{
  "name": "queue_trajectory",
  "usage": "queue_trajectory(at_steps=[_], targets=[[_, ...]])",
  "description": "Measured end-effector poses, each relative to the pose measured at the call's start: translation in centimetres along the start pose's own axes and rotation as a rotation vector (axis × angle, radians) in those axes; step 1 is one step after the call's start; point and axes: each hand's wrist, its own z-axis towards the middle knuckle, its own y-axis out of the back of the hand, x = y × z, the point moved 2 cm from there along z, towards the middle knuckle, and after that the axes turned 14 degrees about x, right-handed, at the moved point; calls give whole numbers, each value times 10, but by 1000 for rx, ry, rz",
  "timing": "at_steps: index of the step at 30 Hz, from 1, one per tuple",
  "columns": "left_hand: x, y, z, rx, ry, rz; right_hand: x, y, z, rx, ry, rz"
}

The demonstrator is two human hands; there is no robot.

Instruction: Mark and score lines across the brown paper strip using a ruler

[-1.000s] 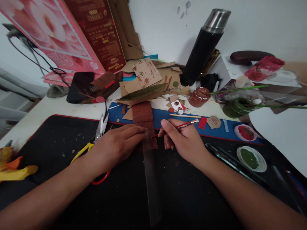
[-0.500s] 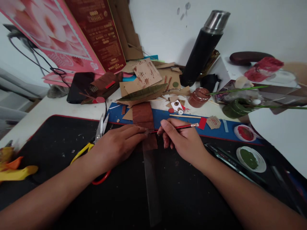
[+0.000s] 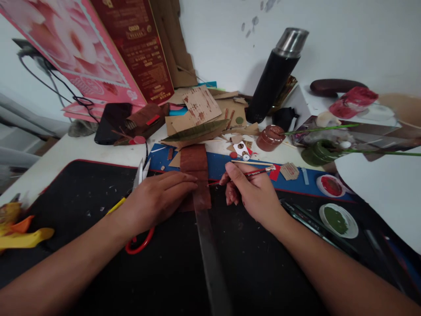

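Two bare hands at work here, one tool between them. The right hand (image 3: 251, 193) has one red-and-black pencil (image 3: 261, 170) clamped between thumb and fingers, tip down by the right edge of one brown strip (image 3: 194, 160). The left hand (image 3: 154, 197) isn't clamped on anything that I can see; it lies flattish, fingers close together, fingertips on the strip and the top end of one clear ruler (image 3: 212, 259). That strip runs from one blue board (image 3: 222, 163) down onto one black mat (image 3: 148, 281), with the ruler over its lower part. One pair of scissors (image 3: 142, 173) sits partly under the left hand and forearm, blades apart. Over on the right there are two paint dishes, one red dish (image 3: 330, 186) and one green dish (image 3: 338, 220), plus two jars farther back, one brown jar (image 3: 270, 138) and one green jar (image 3: 317, 152). Behind it all: one black flask (image 3: 272, 85), tilted in view, and one phone (image 3: 112, 123) at the left.
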Motion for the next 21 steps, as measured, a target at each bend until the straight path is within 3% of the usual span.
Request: queue_trajectory(at_steps=[6, 11, 16, 21], targets=[[23, 24, -14, -239, 308, -7, 2, 0, 1, 7, 19, 20], [30, 23, -10, -270, 456, -75, 4, -3, 0, 10, 34, 26], [32, 17, -7, -193, 648, -181, 2, -13, -4, 85, 29, 72], [24, 14, -5, -107, 622, -334, 2, -17, -7, 104, 10, 60]])
